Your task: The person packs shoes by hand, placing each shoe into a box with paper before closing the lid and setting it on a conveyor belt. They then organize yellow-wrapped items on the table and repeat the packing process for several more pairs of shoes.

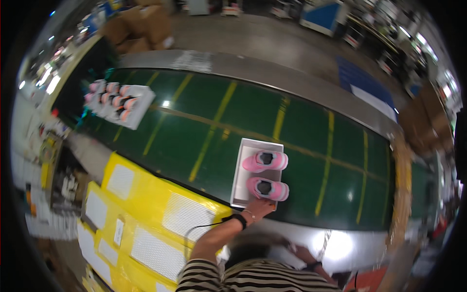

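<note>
My left hand (260, 208), with a black band and a thin bracelet at its wrist, is at the near edge of a white open box (239, 180). Its fingers curl over that edge, close beside the nearer shoe. Two pink shoes lie in the box: a farther shoe (265, 161) and a nearer shoe (267, 189), both with dark insides. The box rests on a green conveyor belt (301, 180). Low near my body, my right hand (302, 254) hangs over the metal edge, blurred and apart from the box; its fingers are not clear.
Farther left on the belt, a white tray (141, 114) carries several pink, orange and black shoes. Yellow panels with white patches (165, 214) border the belt at the near left. A metal rail (272, 80) runs along its far side; cardboard boxes (428, 119) stand at the right.
</note>
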Available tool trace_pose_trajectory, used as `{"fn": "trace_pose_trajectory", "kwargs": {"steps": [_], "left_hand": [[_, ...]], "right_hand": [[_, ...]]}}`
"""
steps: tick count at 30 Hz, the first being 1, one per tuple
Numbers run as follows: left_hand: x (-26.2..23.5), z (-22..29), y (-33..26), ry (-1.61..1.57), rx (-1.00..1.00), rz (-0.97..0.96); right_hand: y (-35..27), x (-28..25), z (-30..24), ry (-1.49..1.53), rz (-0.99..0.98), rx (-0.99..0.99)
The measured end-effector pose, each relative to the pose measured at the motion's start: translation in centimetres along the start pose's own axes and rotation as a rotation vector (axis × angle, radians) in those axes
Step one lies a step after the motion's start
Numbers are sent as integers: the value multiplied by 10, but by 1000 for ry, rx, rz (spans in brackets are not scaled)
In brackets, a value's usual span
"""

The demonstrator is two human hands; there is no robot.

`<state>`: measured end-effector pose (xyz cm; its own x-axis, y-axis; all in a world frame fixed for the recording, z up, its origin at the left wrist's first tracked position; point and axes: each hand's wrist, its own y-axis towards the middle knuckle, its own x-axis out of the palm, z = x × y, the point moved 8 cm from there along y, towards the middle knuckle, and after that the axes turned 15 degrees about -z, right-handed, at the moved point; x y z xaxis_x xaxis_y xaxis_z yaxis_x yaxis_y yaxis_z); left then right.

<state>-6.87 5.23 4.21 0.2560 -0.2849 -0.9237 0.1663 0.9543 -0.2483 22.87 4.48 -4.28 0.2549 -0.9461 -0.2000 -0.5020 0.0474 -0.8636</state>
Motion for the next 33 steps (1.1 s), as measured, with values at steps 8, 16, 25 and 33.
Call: {"fn": "trace_pose_trajectory", "kwargs": {"steps": [8,16,25,33], "left_hand": [[36,160,-37,-1050,-90,-29],[89,241,-50,-133,-22,-458],[69,278,-47,33,104,-149],[9,315,-13,-275,87,-91]], "right_hand": [[-169,-110,-184,-684,728,-548],[-150,-59,-138,-1303,304,-240],[-307,-117,-74,-617,808,-519],[-327,-89,168,-200,1318,98]]}}
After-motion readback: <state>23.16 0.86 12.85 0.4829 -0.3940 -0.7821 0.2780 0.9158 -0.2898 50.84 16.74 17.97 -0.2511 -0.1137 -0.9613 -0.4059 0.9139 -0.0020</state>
